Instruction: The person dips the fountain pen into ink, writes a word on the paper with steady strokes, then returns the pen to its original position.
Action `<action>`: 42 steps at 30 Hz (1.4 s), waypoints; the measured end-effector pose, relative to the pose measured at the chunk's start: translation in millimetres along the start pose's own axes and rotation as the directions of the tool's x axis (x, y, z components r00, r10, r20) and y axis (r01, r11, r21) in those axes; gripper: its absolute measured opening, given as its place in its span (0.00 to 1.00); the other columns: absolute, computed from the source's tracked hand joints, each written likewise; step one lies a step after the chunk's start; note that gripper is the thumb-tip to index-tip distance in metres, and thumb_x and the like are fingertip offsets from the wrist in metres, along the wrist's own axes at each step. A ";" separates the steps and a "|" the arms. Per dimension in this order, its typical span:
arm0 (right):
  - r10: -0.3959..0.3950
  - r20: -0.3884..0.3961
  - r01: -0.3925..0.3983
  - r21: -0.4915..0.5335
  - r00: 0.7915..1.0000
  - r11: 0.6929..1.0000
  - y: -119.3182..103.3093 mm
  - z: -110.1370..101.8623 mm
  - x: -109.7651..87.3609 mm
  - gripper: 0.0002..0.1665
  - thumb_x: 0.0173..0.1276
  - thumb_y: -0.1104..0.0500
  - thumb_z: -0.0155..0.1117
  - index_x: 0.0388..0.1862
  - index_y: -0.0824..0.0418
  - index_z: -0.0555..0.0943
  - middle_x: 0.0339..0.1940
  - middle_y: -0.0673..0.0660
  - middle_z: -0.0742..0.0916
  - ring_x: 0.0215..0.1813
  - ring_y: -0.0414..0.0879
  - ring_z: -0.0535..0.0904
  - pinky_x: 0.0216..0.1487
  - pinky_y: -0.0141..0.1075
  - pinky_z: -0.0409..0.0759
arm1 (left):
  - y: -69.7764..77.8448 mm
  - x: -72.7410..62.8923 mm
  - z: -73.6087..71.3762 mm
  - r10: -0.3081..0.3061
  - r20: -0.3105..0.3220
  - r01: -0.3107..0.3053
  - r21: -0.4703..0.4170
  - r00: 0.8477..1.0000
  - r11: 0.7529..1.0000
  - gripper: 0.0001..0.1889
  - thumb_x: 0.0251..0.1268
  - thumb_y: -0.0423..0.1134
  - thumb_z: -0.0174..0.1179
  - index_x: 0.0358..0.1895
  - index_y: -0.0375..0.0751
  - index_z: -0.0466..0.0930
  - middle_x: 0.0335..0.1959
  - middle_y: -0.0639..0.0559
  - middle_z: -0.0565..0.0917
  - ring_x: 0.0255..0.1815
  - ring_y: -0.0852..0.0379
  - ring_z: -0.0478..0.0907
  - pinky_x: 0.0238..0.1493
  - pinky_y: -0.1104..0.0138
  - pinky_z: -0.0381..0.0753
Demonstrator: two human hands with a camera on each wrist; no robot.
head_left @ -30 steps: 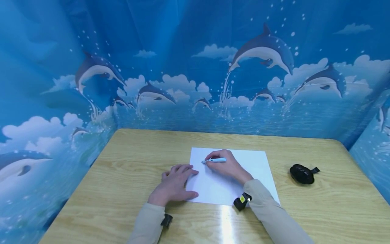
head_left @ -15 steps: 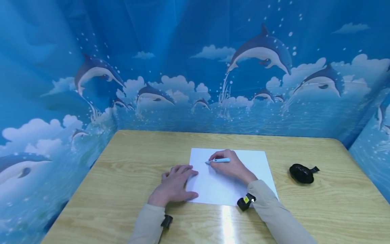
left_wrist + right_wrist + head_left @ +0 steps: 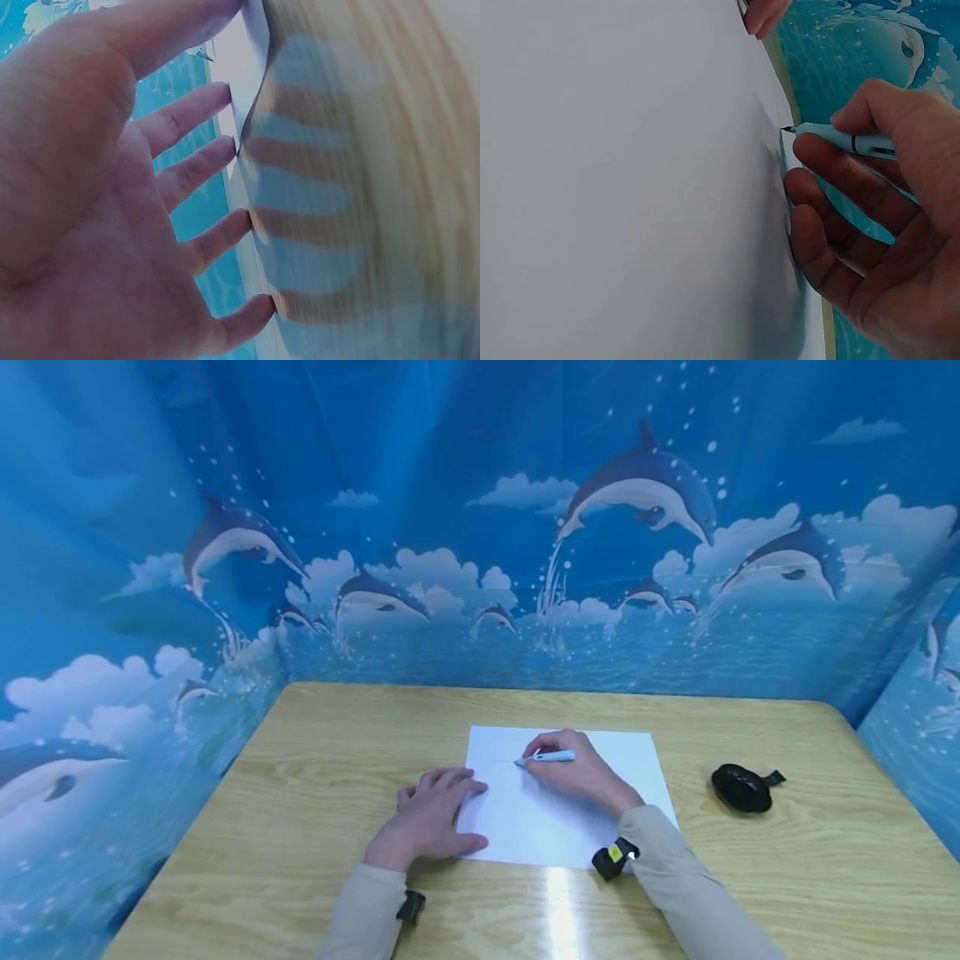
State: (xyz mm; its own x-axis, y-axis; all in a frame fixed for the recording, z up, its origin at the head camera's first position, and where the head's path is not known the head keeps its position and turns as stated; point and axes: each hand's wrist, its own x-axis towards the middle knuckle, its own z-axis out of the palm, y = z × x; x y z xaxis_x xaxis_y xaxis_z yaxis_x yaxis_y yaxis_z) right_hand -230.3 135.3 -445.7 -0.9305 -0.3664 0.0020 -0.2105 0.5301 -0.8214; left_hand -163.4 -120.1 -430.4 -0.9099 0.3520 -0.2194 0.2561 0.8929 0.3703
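A white sheet of paper [image 3: 495, 818] lies on the wooden table. My right hand [image 3: 577, 770] pinches a light-blue fountain pen [image 3: 558, 756] between thumb and fingers. In the right wrist view the dark nib of the pen [image 3: 840, 139] meets the paper [image 3: 630, 180], and a thin faint line runs from it. My left hand [image 3: 423, 818] is spread over the paper's left edge, thumb and a fingertip on the sheet. In the left wrist view the fingertips of my left hand [image 3: 127, 202] touch the table and the paper's edge.
A shiny black oval object [image 3: 742, 788] with a short tab lies right of the paper on the wooden table [image 3: 337, 727]. Black straps with small cameras sit on both wrists. A blue curtain [image 3: 450, 527] printed with dolphins hangs behind and beside the table.
My right hand has moved the pen a little to the right across the upper part of the paper, and a faint line shows left of the nib. My left hand has stayed in place.
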 end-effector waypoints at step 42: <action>0.073 -0.052 -0.076 -0.053 0.996 0.996 17.8 -26.9 -19.8 0.05 0.70 0.53 0.67 0.40 0.51 0.88 0.44 0.50 0.90 0.51 0.47 0.84 0.54 0.42 0.79 | -3.1 -1.0 -0.4 0.034 -0.012 -0.034 -0.037 0.999 0.999 0.37 0.58 0.59 0.71 0.71 0.58 0.73 0.80 0.50 0.64 0.80 0.34 0.55 0.69 0.24 0.56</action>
State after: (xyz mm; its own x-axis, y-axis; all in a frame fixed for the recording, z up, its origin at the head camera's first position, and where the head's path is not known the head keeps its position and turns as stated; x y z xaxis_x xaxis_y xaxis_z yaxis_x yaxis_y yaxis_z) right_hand -223.6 172.6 -445.0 -0.9577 -0.2862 -0.0286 -0.1546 0.5960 -0.7880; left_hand -163.5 -123.4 -431.0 -0.9048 0.3784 -0.1955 0.2748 0.8693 0.4109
